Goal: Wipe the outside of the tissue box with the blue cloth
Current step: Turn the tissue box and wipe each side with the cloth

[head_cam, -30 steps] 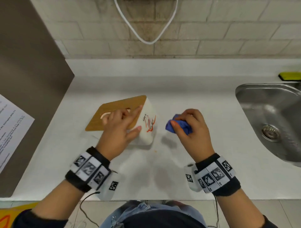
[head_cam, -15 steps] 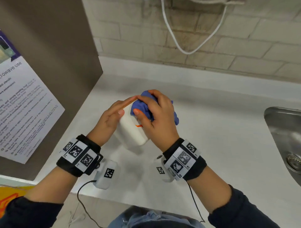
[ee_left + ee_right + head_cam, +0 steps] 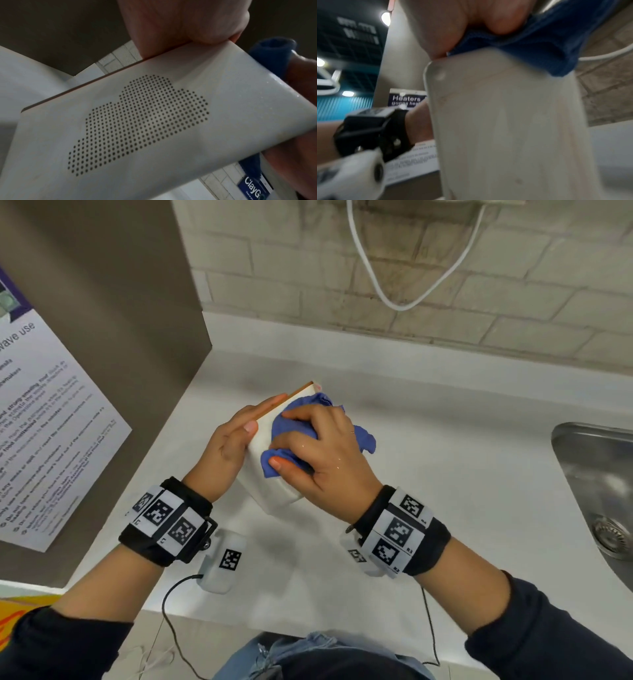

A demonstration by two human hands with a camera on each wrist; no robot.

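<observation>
The white tissue box with a wooden lid stands tipped on end over the counter. My left hand grips it, fingers along the lid edge and thumb on the white side. My right hand clutches the bunched blue cloth and presses it against the box's upper side face. In the left wrist view the box shows a dotted cloud pattern, with the cloth at its right edge. In the right wrist view the cloth sits on top of the blurred box.
The white counter meets a brick wall with a hanging white cable. A steel sink lies at the right. A brown panel with a paper notice stands close at the left.
The box, lying flat a second ago, is tipped up in my left hand. My right hand has brought the cloth from the right onto the box and slid it along its side.
</observation>
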